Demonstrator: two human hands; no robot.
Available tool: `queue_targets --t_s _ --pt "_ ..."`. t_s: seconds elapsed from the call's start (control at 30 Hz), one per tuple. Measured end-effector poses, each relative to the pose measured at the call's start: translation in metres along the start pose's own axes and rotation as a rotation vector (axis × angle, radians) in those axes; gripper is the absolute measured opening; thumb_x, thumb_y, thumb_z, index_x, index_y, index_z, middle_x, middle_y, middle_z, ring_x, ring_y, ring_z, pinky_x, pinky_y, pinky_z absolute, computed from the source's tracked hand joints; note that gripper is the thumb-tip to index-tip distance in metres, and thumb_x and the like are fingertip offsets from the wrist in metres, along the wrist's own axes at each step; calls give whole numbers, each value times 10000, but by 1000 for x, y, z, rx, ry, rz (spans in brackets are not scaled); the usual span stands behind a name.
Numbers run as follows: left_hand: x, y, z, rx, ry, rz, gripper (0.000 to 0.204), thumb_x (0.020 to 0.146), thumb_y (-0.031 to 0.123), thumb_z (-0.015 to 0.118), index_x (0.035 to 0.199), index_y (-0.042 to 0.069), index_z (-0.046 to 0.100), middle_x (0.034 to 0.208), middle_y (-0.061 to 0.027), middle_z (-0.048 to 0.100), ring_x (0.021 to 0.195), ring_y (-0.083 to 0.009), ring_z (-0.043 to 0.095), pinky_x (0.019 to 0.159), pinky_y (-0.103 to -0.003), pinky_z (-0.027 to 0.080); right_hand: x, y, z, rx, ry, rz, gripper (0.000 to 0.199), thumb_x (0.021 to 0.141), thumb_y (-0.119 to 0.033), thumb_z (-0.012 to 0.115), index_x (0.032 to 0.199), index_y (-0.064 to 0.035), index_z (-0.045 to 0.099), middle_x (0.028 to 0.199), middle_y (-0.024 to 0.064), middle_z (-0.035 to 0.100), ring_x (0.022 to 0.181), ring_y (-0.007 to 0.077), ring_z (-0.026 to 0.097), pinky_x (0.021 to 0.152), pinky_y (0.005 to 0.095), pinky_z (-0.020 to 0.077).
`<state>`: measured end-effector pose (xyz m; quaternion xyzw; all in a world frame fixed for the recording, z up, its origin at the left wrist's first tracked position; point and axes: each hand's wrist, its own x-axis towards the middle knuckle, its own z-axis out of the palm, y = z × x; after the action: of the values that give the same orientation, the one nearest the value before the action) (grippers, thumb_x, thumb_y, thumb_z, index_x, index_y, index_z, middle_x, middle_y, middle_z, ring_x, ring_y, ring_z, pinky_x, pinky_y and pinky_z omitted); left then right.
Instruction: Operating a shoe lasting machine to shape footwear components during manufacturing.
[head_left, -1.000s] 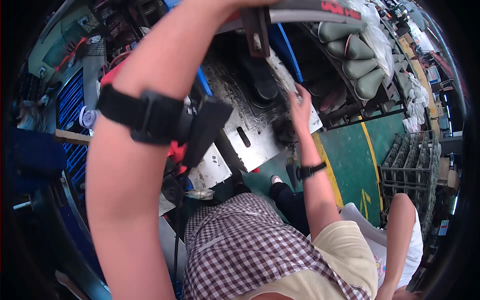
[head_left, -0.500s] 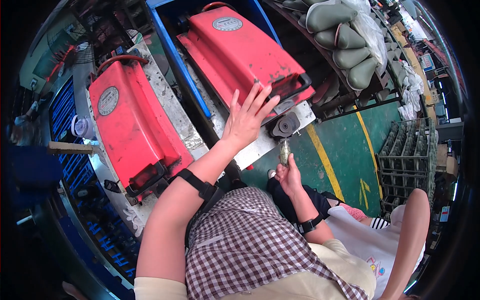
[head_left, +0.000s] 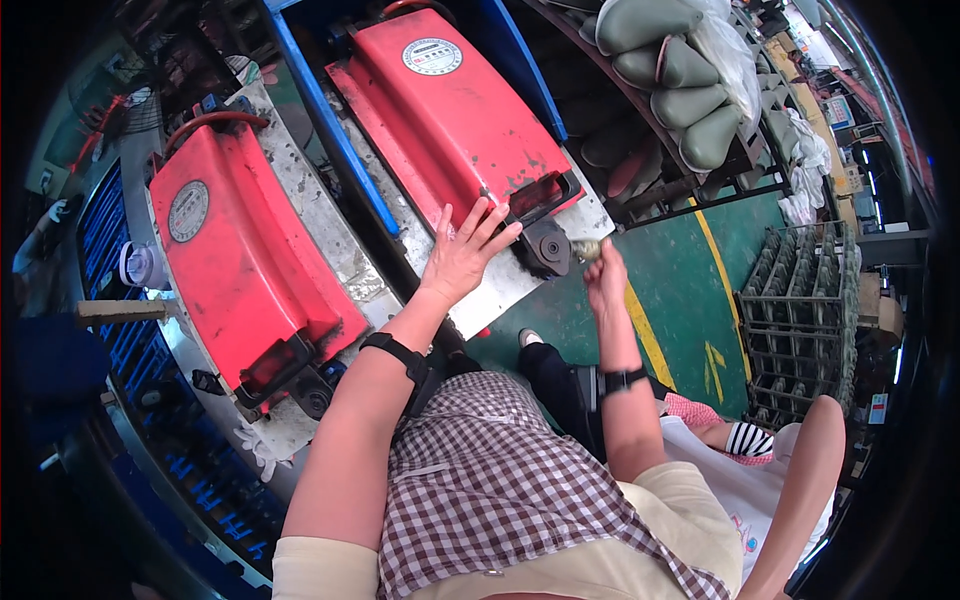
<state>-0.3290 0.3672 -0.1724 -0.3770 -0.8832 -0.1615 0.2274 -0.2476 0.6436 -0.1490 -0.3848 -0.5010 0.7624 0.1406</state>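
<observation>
Two red-covered machines lie in front of me, and my hands are at the right one. My left hand rests with fingers spread against the near end of its red cover, beside a black handle. Below that end sits a dark round hub. A short, worn greenish grip, like a crank handle, sticks out from the hub to the right. My right hand is closed around its outer end, so part of the grip is hidden.
The second red machine stands to the left. Grey-green shoe-shaped forms fill a rack at the upper right. A wire rack stands farther right on the green floor. Another person's arm is close at my right.
My right hand has moved up, swinging the grip from below the hub round to its right side. My left hand stays spread on the cover. The whole view has shifted slightly.
</observation>
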Motion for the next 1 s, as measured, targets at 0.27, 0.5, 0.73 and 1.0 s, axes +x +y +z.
queue_targets --t_s 0.27,0.5,0.73,1.0 --pt "4 5 -100 -451 -186 -216 825 905 448 673 1594 221 282 1670 -76 218 1561 -286 144 1226 -584 117 -33 18 8 -142 342 -475 171 1055 -272 559 1067 -104 534 674 -27 486 544 57 435 460 222 330" --pt "-120 -53 -242 -484 164 -757 233 985 81 589 1194 18 671 1106 -155 691 1177 -318 613 1005 -425 467 -128 67 58 -479 -409 -433 288 1054 -318 532 927 -64 581 702 7 521 623 116 524 567 294 428" --pt "-193 -58 -257 -75 -30 -565 232 906 141 682 1103 23 651 963 -140 644 926 -319 617 811 -437 467 -184 103 134 -1140 -1295 -275 277 1006 -258 526 1245 -121 562 1019 162 688 1018 361 668 867 466 510" --pt "-176 -65 -265 -30 -479 -775 311 901 350 704 981 50 695 846 -196 705 823 -372 689 731 -477 496 -232 121 174 -1383 -1706 -230 572 969 -480 599 1325 -43 501 1119 251 670 1064 436 643 896 517 497"
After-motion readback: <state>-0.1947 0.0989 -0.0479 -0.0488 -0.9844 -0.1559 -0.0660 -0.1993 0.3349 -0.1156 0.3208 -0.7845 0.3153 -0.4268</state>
